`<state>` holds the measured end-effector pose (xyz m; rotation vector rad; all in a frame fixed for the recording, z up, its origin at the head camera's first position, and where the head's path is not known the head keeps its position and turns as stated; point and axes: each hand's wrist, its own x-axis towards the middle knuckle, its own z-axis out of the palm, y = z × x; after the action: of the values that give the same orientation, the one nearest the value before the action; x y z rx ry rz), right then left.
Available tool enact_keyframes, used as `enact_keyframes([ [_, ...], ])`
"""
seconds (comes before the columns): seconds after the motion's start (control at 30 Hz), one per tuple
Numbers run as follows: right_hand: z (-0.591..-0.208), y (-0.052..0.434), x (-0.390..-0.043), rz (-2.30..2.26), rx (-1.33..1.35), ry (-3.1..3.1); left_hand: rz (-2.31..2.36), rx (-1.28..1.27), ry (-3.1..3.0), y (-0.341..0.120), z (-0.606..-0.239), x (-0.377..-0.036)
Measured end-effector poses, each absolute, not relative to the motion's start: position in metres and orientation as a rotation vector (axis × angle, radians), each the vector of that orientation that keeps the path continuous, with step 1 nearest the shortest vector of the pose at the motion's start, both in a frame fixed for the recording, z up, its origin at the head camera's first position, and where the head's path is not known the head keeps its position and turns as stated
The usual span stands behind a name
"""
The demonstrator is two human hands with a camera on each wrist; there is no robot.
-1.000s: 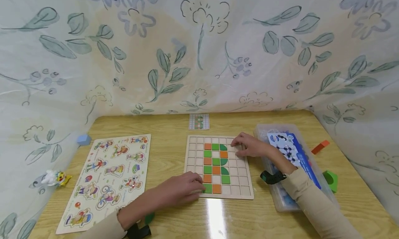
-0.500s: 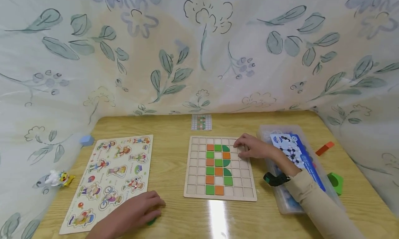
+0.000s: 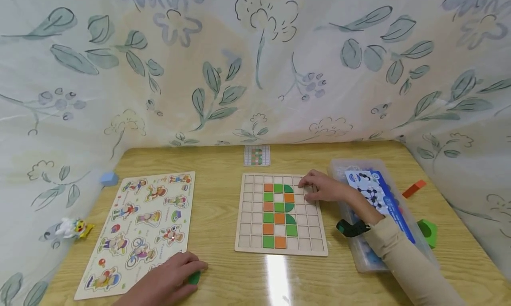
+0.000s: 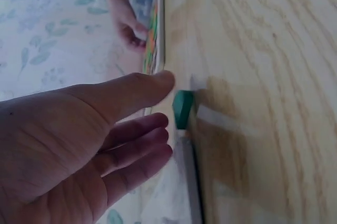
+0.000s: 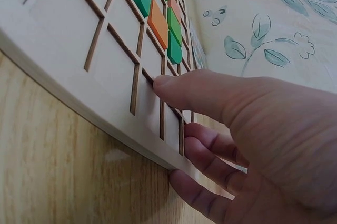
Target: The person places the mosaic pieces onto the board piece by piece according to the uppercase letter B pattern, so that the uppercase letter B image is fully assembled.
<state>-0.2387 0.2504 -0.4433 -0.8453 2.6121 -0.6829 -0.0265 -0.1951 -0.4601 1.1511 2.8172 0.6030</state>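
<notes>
The small green wooden tile point(image 3: 194, 277) is on the worktop point(image 3: 223, 164) near the front edge, just beside the bottom corner of the cartoon-figure wooden puzzle board point(image 3: 139, 228), and the left hand point(image 3: 167, 281) is on it now: fingers relaxed and mostly straight, thumb tip touching the tile in the left wrist view, not gripping it yet. A second ago that hand was over at the lower left corner of the square wooden grid board point(image 3: 281, 215), right by the bottom green and orange squares; half a second ago it had already pulled back to this spot and has barely shifted since. So I'd guess the tile is the piece being collected. The right hand point(image 3: 321, 187) hasn't moved at all; it keeps pressing the grid board's far right part with loose, open fingers, steadying it. The clear plastic bin point(image 3: 359, 253) on the right looks unchanged.
</notes>
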Motion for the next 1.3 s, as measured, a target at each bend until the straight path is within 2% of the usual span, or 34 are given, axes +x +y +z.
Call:
enact_keyframes([
  [1.0, -0.444, 0.251, -0.238, -0.676, -0.801, 2.624, 0.730, 1.303, 2.827, -0.187, -0.467, -0.030],
  [1.3, -0.444, 0.251, -0.238, -0.682, -0.791, 2.613, 0.748, 1.188, 2.747, -0.184, -0.462, -0.030],
])
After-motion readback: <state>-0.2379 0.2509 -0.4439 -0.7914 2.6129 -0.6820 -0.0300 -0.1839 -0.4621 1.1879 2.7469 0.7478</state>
